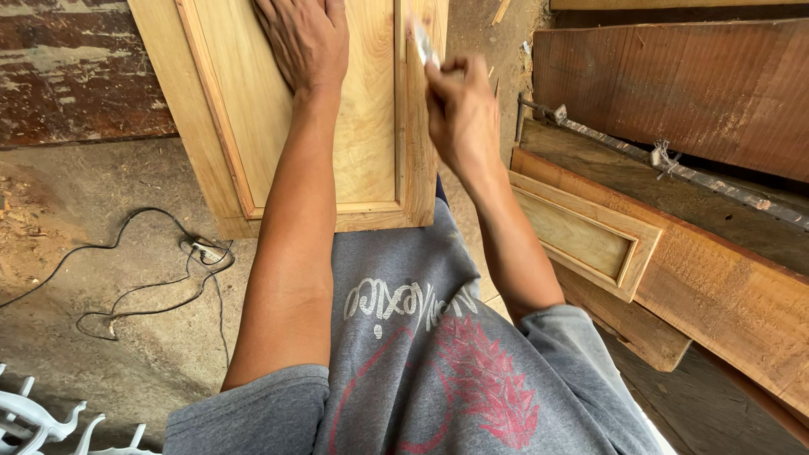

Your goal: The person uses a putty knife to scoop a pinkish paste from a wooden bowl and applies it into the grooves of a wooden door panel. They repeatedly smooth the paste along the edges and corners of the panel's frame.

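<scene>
Resting flat on the pale wooden cabinet door, the left hand lies palm down with its fingers spread on the raised centre panel, gripping nothing. The door leans against the person's lap, its lower edge touching the grey printed shirt, whose front carries white lettering above a red spiky emblem. The right hand is closed around a small light-coloured tool, pinched between thumb and fingers, its blurred tip at the door's right frame rail; what kind of tool it is cannot be told. Just beside the right forearm lies a smaller framed panel atop rough reddish boards, and a metal bar clamp runs diagonally across them. On the dusty floor to the left, a black cable loops loosely, well apart from both hands.
</scene>
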